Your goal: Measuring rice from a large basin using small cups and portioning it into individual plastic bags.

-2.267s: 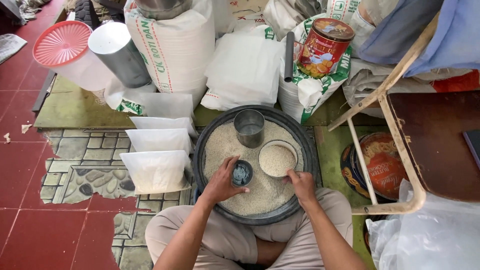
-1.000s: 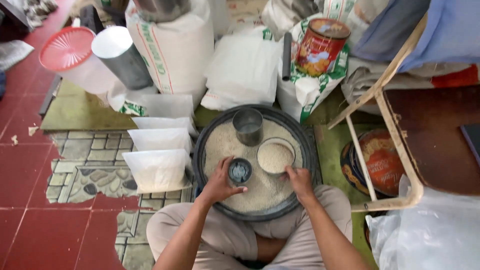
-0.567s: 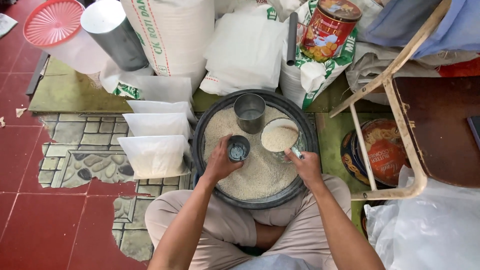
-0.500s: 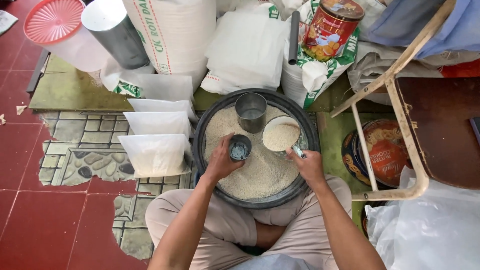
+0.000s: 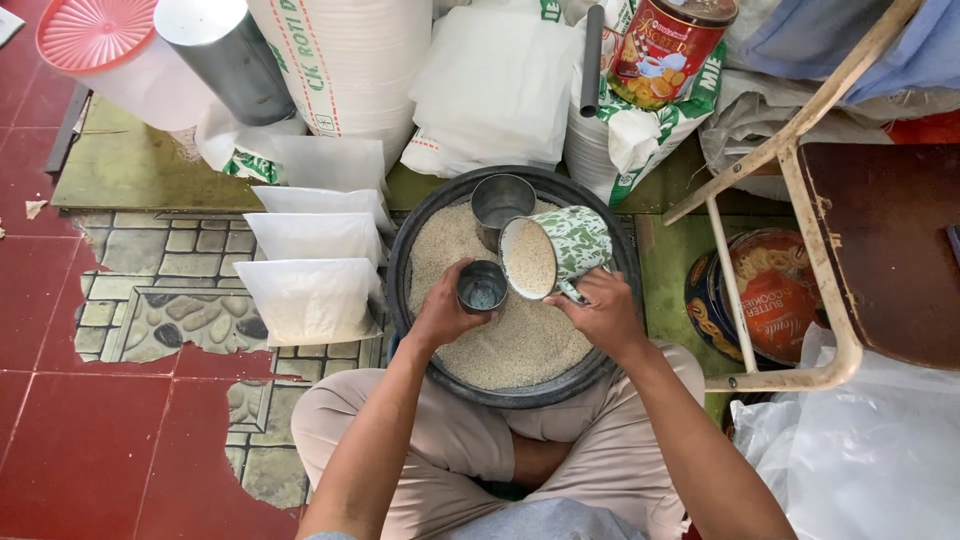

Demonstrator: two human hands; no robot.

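— What do the hands have hold of?

— The left hand (image 5: 440, 312) is wrapped around a small metal cup (image 5: 482, 288), which stands upright, mouth up, on the grain near the frame's centre. The right hand (image 5: 600, 315) is closed on the handle of a green-and-white patterned mug (image 5: 555, 252), just right of that cup.

— Which way does the mug point?

— It is tipped on its side, long axis running right to left across the frame, its grain-filled mouth facing left toward the small cup. Whether the rims touch I can't quite tell; they are at least just beside each other.

— And around them?

— Both sit over a round dark basin (image 5: 410, 250) of pale grain. A larger steel tin (image 5: 500, 205) stands upright in the grain just above the mug. Left of the basin, three filled clear bags (image 5: 310, 295) lie on the floor; a red biscuit tin (image 5: 668, 50) stands at upper right.
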